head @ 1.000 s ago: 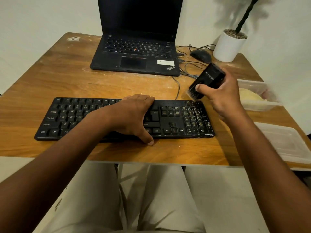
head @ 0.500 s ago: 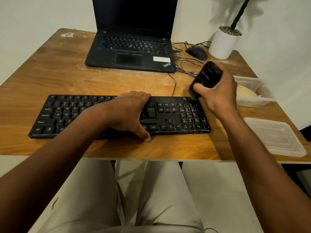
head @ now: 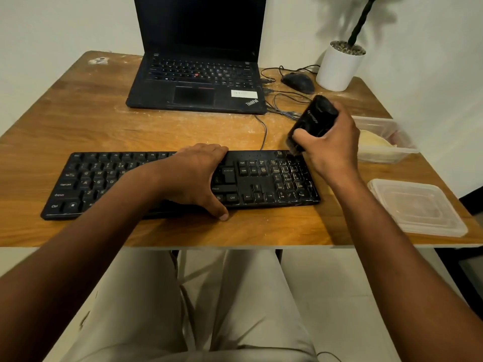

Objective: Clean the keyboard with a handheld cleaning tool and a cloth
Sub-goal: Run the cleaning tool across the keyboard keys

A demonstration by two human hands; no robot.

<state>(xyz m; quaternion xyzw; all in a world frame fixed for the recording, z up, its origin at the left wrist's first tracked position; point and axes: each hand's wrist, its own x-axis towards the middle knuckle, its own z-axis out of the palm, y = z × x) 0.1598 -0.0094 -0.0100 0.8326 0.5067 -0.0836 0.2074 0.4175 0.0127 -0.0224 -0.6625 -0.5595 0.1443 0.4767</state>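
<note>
A black keyboard (head: 256, 178) lies across the wooden table (head: 91, 126), near its front edge. My left hand (head: 194, 176) rests flat on the keyboard's middle, fingers over the far edge and thumb on the near edge. My right hand (head: 332, 145) grips a black handheld cleaning tool (head: 313, 121), tilted, with its brush end down at the keyboard's far right corner above the number pad. A yellowish cloth (head: 373, 145) lies in a clear tub to the right.
An open black laptop (head: 198, 82) stands at the back, with a mouse (head: 298, 83), loose cables (head: 282, 100) and a white plant pot (head: 338, 69) to its right. A clear plastic tub (head: 386, 152) and its lid (head: 418, 205) sit at the table's right edge.
My right hand has lowered the tool, bringing its brush end down onto the keyboard's far right corner. My left hand has stayed on the keyboard.
</note>
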